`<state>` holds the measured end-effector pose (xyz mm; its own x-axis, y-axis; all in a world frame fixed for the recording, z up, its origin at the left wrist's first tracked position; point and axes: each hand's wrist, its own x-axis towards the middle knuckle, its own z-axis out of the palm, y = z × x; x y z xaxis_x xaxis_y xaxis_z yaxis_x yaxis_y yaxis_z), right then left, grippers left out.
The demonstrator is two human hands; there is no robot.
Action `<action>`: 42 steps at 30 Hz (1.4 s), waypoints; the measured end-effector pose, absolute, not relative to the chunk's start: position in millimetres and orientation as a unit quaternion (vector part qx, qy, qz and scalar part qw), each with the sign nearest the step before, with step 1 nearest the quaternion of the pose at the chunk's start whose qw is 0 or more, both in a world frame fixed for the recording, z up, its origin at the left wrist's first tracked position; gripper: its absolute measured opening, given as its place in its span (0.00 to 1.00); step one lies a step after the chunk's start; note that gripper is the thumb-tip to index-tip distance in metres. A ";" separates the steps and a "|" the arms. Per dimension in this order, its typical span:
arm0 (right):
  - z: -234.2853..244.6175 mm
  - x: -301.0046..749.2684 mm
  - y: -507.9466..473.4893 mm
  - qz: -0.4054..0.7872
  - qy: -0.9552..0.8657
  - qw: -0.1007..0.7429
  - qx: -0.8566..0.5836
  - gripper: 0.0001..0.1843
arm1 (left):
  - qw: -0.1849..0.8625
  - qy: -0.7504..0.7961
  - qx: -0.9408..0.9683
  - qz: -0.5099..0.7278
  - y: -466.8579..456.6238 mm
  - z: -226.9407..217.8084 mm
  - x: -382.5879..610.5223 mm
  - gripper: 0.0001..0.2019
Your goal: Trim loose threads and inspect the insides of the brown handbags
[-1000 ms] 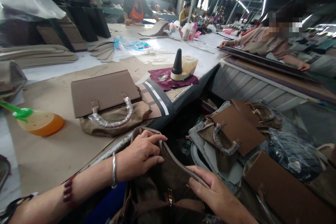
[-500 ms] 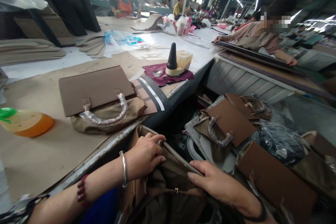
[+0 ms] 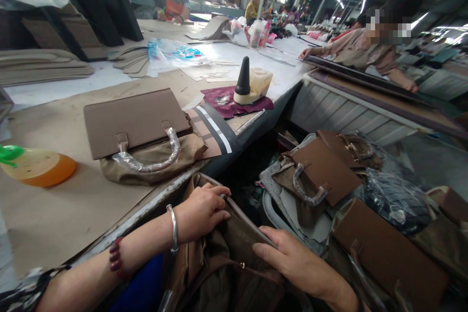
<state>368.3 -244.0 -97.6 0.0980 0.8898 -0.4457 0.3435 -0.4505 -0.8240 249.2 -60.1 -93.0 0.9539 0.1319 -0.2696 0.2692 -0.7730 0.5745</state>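
Note:
Low in front of me a brown handbag (image 3: 234, 239) stands with its mouth spread, its dark brown lining and a small gold-coloured metal piece showing inside. My left hand (image 3: 204, 210) is closed over the far corner of its rim, fingers curled round the edge. Further right along the same rim, my right hand (image 3: 288, 256) pinches the edge, thumb on the inner side; its other fingers are partly hidden. Just beyond my left hand, a second taupe handbag (image 3: 137, 119) lies on the table, its handle (image 3: 153, 158) wrapped in clear plastic.
A bottle of orange liquid (image 3: 44, 168) lies at the table's left. A black cone (image 3: 243, 78) and a cream-coloured container (image 3: 260, 85) sit on purple cloth (image 3: 219, 102). More brown handbags (image 3: 327, 168) are piled lower right. A co-worker (image 3: 376, 53) holds a dark panel (image 3: 365, 80).
My right hand has shifted slightly left along the bag's rim. My left hand keeps its hold. The whole view has moved a little.

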 end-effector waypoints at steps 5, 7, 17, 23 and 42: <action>-98.7 367.7 -244.8 0.512 -0.449 0.266 -0.683 0.11 | 0.321 0.112 0.935 -0.104 -58.6 -95.5 250.4 0.11; -99.6 367.7 -245.0 0.516 -0.450 0.270 -0.677 0.11 | 0.320 0.111 0.935 -0.106 -58.4 -96.5 250.7 0.10; -101.5 366.3 -246.2 0.499 -0.462 0.248 -0.690 0.13 | 0.317 0.118 0.934 -0.113 -57.7 -99.7 252.7 0.10; -105.6 363.2 -247.9 0.482 -0.467 0.255 -0.697 0.14 | 0.316 0.126 0.934 -0.110 -57.9 -101.8 253.5 0.09; -109.9 364.0 -251.5 0.500 -0.461 0.274 -0.680 0.17 | 0.256 0.061 0.955 -0.137 -46.8 -93.9 247.5 0.08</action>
